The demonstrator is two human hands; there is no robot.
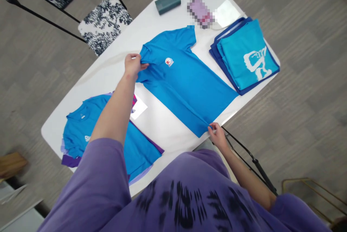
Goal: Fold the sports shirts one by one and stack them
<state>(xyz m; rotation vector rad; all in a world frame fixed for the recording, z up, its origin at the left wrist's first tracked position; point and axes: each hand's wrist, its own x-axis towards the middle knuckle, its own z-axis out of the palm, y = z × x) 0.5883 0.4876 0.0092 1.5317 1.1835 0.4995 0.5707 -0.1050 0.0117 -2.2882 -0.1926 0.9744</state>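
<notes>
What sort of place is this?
Probably a home or a small indoor workroom; the view can't settle which. It shows a grey plank-patterned floor, a chair with a tree print, and a white table bearing a spread blue T-shirt and a folded garment stack.

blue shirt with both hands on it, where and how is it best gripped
Likely by a pinch at the neck end from the left hand and at the hem from the right hand, each coming in from outside the cloth: the blue shirt lies spread out, and a lengthwise crease runs between those two places.
</notes>
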